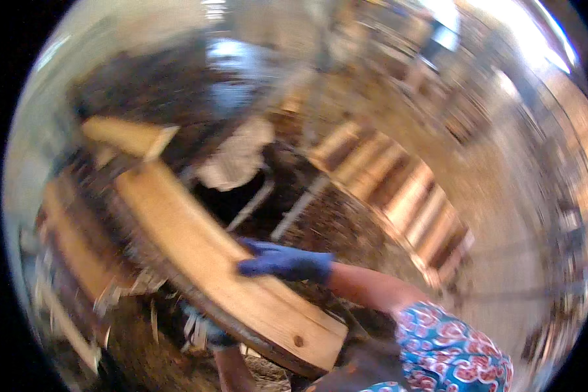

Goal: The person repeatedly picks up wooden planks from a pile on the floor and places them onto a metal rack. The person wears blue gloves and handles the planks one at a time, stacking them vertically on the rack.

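A long, pale split slab of wood with bark along its near edge and a dark knot close to its end slants across the middle of the view. My right hand, in a blue glove, grips it from above at its right side, fingers on the pale face. Under the bark edge, my left hand, also gloved, supports the slab; its fingers are partly hidden and blurred. The slab's far end lies close to another split piece of wood.
Several split logs lie in a row at right of centre. A cut log end stands beyond the slab, beside metal bars. More split wood lies at left. Another person is far off at upper right. Motion blurs the surroundings.
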Available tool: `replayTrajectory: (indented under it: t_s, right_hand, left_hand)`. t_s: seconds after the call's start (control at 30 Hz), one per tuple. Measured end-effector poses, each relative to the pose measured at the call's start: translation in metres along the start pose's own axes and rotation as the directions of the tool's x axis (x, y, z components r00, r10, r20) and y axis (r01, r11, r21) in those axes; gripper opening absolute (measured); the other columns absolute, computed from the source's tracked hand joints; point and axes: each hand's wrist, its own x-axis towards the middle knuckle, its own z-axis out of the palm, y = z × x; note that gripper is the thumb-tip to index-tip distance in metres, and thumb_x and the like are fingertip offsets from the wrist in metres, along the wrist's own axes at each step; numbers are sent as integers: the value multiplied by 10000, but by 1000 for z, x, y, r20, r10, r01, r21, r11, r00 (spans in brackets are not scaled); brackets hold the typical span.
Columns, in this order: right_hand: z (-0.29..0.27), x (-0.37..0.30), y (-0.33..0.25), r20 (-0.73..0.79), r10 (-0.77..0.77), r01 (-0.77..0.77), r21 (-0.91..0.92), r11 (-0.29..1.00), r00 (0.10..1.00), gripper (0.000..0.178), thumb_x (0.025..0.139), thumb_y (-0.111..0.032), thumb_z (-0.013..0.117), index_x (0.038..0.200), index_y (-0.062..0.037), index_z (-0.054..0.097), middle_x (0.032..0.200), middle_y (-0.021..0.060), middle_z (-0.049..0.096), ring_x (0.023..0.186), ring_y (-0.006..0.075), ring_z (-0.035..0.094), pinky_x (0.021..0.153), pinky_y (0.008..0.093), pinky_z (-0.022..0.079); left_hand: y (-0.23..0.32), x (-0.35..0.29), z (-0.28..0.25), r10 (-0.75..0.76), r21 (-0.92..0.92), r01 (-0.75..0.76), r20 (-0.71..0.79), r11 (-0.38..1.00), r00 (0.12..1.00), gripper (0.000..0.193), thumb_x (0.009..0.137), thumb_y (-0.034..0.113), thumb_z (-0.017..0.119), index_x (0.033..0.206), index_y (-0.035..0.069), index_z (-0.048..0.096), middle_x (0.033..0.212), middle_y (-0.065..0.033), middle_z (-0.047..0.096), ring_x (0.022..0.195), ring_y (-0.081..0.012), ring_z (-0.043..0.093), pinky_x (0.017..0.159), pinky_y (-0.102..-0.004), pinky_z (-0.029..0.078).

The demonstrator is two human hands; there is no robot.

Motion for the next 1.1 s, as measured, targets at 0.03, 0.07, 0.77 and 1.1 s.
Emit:
replayTrajectory:
  t_s: [0.03,0.07,0.77,1.1]
  right_hand:
    - [-5,2,6,-11,142,-141,60,988,990,749,811,-385,621,1330,46,296,1324,128,388,1199,180,355,1022,297,274]
    - [-6,-18,16,-16,214,-200,288,937,977,760,801,-401,626,1322,52,309,1314,126,399,1184,177,374,1012,296,289]
    - [-283,-577,190,-949,-285,530,-175,830,133,447,815,-251,601,1170,7,520,1094,106,593,1024,189,538,944,293,388]
    - [-414,-641,252,-934,-228,-301,-141,943,-276,515,789,-162,658,1233,-2,451,1162,157,551,1050,201,528,901,300,409]
  left_hand:
    - [-7,-14,-9,12,64,-10,-31,998,999,429,921,318,380,1237,32,427,1161,-144,510,1042,-255,498,873,-380,442]
    - [-10,-18,-19,83,140,-86,22,986,996,402,933,282,379,1236,22,424,1158,-152,508,1046,-255,494,872,-383,441]
    - [-533,-37,320,-692,898,149,204,414,693,416,802,128,631,1170,-7,491,1120,-79,537,976,-155,517,852,-299,423]
    - [-469,14,241,-418,866,136,91,482,904,257,842,191,574,1025,10,571,941,-101,623,782,-180,594,641,-294,479]
